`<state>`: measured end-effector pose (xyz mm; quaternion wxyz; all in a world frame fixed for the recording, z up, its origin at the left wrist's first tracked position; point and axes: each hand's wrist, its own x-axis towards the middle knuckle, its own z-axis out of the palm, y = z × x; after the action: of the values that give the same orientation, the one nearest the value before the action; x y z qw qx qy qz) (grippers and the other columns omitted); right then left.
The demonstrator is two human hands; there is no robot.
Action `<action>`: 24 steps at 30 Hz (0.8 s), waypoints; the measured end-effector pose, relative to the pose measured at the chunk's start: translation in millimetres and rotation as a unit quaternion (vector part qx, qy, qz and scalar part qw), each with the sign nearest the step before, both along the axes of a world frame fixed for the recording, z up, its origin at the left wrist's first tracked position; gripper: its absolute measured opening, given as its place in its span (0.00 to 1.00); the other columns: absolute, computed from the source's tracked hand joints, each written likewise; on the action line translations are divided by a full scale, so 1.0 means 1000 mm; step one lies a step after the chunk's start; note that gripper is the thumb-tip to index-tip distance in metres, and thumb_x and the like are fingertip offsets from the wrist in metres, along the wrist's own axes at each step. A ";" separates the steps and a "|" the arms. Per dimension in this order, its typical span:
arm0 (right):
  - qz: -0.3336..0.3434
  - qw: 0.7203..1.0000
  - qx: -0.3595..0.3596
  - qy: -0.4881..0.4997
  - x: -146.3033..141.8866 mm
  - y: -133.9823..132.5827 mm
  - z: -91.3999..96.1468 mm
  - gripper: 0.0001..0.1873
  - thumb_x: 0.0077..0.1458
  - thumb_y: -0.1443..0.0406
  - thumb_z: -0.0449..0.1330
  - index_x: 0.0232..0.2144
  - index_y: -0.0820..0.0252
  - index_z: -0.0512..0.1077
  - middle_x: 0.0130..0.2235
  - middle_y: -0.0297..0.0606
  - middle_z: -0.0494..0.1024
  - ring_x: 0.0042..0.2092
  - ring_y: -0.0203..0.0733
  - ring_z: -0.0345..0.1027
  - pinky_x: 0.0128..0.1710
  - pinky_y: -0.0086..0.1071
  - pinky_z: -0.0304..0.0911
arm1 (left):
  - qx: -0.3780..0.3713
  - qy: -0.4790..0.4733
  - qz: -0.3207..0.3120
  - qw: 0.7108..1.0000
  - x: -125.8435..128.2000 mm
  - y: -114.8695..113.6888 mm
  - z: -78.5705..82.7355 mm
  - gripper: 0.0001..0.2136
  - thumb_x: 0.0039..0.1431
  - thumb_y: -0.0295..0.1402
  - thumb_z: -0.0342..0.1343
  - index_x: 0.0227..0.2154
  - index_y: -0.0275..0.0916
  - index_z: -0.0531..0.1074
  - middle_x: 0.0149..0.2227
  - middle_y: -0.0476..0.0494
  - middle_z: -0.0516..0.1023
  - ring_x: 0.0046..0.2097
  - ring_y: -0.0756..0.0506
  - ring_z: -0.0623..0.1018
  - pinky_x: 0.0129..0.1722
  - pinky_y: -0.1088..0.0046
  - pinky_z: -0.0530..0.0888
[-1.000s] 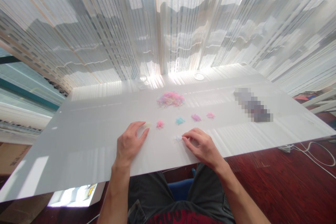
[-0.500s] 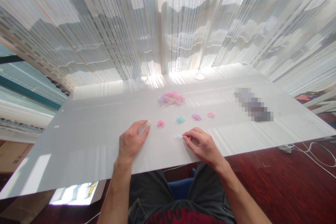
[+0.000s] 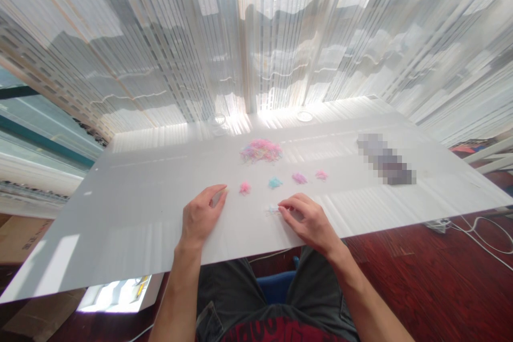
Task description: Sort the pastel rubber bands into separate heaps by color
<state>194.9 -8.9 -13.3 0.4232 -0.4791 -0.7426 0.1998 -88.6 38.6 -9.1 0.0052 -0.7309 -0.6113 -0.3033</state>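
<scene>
My left hand rests at the left of a row of small piles, thumb and forefinger closed at the tips. A trace of pale yellow shows at those fingertips; most of it is hidden. My right hand pinches at the edge of a small pile of pale blue and whitish rubber bands on the table. Beyond the hands lie little heaps of thin rubber bands: a hot pink heap, a turquoise heap, a purple heap and a light pink heap. Behind them sits a larger mixed-colour pile.
The white table reaches a striped sheer curtain at the back. Two clear round objects, a left one and a right one, stand near the curtain. A pixelated dark object lies at the right. White cables trail over the floor.
My left thumb and forefinger have come together over the pale yellow bit, which is now mostly covered. My right hand stays almost in place at the pale blue bands.
</scene>
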 end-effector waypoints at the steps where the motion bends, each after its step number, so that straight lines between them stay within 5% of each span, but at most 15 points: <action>1: -0.006 1.000 0.008 0.001 0.000 0.000 0.000 0.05 0.65 0.68 0.59 0.38 0.56 0.76 0.36 0.38 0.78 0.38 0.43 0.73 0.41 0.36 0.69 | 0.007 -0.005 -0.005 1.000 0.000 0.000 0.000 0.09 0.64 0.37 0.59 0.44 0.46 0.82 0.40 0.49 0.86 0.26 0.49 0.77 0.32 0.74 0.75; 9: -0.024 0.999 0.034 -0.006 0.002 0.002 -0.005 0.13 0.59 0.76 0.56 0.40 0.57 0.75 0.37 0.39 0.78 0.42 0.46 0.71 0.44 0.40 0.69 | 0.082 -0.064 -0.083 0.991 0.019 -0.020 0.014 0.08 0.67 0.33 0.58 0.44 0.41 0.79 0.42 0.46 0.83 0.23 0.53 0.69 0.31 0.77 0.73; 15: 0.005 0.997 0.029 -0.078 0.000 0.002 -0.002 0.06 0.59 0.68 0.64 0.40 0.57 0.76 0.38 0.40 0.77 0.41 0.48 0.69 0.45 0.43 0.67 | -0.007 -0.064 -0.205 0.977 0.062 -0.041 0.014 0.08 0.68 0.34 0.57 0.47 0.43 0.77 0.44 0.47 0.82 0.26 0.53 0.74 0.31 0.76 0.75; 20: -0.002 0.995 0.022 -0.093 -0.002 0.001 -0.001 0.06 0.57 0.70 0.65 0.38 0.56 0.76 0.37 0.39 0.77 0.41 0.47 0.68 0.44 0.43 0.66 | -0.048 -0.023 -0.205 0.977 0.077 -0.040 0.000 0.11 0.66 0.35 0.59 0.50 0.43 0.75 0.47 0.46 0.82 0.42 0.46 0.83 0.38 0.75 0.78; 24: -0.008 0.994 0.023 -0.103 -0.002 0.003 -0.003 0.06 0.58 0.71 0.64 0.35 0.55 0.75 0.35 0.38 0.76 0.39 0.47 0.68 0.43 0.42 0.66 | -0.047 -0.027 -0.196 0.979 0.078 -0.039 -0.003 0.08 0.67 0.34 0.58 0.47 0.45 0.77 0.45 0.47 0.83 0.41 0.47 0.83 0.39 0.75 0.78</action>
<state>192.8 -6.2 -16.3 0.3566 -0.4935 -0.7828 0.1285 -10.4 -0.2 -12.1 -0.1047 -0.8277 -0.4696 -0.2890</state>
